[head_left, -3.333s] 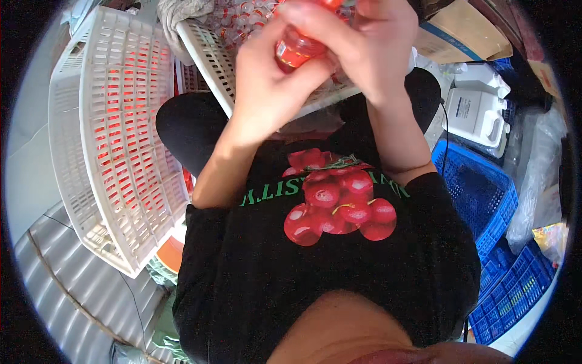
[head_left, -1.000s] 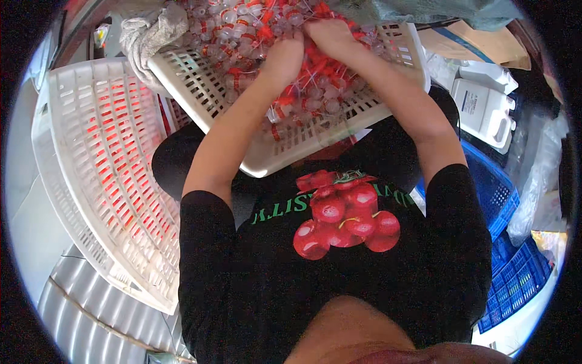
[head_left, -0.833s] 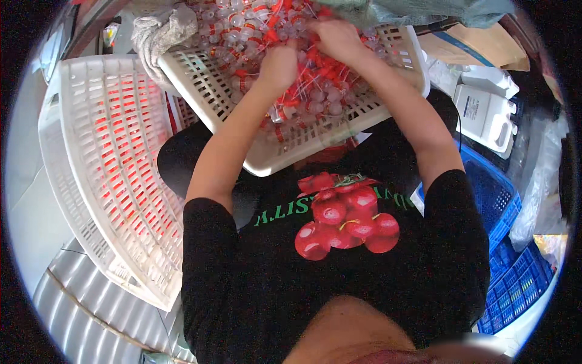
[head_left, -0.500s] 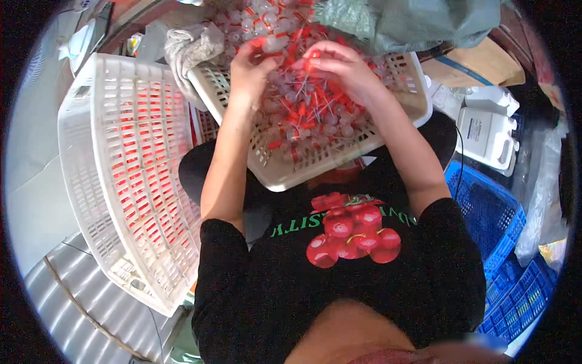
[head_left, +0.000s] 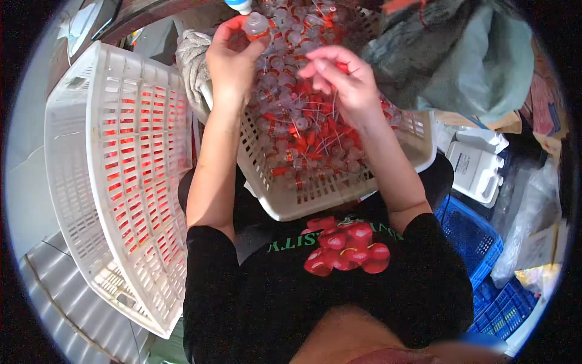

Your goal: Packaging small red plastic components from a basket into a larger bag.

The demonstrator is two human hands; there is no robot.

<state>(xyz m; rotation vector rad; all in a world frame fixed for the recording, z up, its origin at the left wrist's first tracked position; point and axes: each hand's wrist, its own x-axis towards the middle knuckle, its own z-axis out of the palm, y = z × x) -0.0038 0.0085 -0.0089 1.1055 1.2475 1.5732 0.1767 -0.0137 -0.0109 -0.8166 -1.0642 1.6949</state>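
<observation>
My left hand (head_left: 235, 57) pinches a small clear plastic bottle (head_left: 257, 25) with a red band, held upright over the far left of the basket. Just above it, a white nozzle with a blue collar (head_left: 240, 6) comes in at the top edge; the rest of it is cut off. My right hand (head_left: 345, 79) is curled above the middle of the basket. A bit of red shows among its fingers, but what it holds is unclear. Below both hands, a cream plastic basket (head_left: 285, 206) holds many similar clear pieces and red parts with thin pale stems (head_left: 318, 136).
A tall white slatted crate (head_left: 97, 182) with red things inside stands at left. A grey cloth (head_left: 193, 67) hangs by the basket's left rim. Dark green plastic sheeting (head_left: 461, 67) lies at far right. White jugs (head_left: 476, 170) and blue crates (head_left: 467, 236) stand on the right.
My left hand has moved up and left, bringing the bottle under the nozzle, which has come into view. My right hand has drawn slightly away from it. The whole view has shifted.
</observation>
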